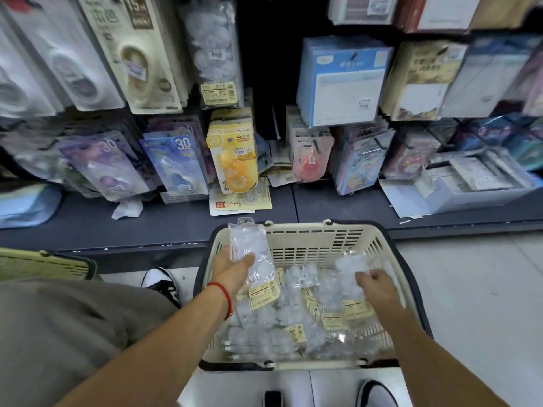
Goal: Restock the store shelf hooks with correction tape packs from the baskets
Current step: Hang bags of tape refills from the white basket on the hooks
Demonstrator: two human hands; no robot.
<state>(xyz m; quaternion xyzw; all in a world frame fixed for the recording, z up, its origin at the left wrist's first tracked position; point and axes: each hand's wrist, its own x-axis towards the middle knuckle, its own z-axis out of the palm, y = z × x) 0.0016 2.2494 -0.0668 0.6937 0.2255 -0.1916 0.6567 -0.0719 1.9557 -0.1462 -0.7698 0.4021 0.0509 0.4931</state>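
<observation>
Over a cream basket (296, 239) on a shop floor, a person's two hands work among clear correction tape packs. At left, the left hand (232, 267), a red string bracelet (224, 298) at its wrist, grips one clear pack (252, 254) upright, thumb across its front; the pack's hang tab rises just above the basket's far rim and its yellow label sits low, near the wrist. At right, the right hand (376, 284) reaches down inside the basket, fingers curled around the upper part of a second clear pack (351, 271) that lies tilted against the right wall. Between and below both hands a loose heap of packs (293, 324) fills the basket floor, yellow price labels showing here and there.

Beyond the basket's far rim runs a dark bottom shelf (164, 227), with a flat yellow-and-white card (239, 201) and a crumpled white scrap (127, 208) lying on it. Above, hooks carry hanging goods: a yellow tape pack (233, 160), a pink one (311, 160), blue and purple packs marked 30, and a clear multi-pack (211, 51) higher up. A green basket (44, 264) edges in at far left, beside a black-and-white shoe (161, 282).
</observation>
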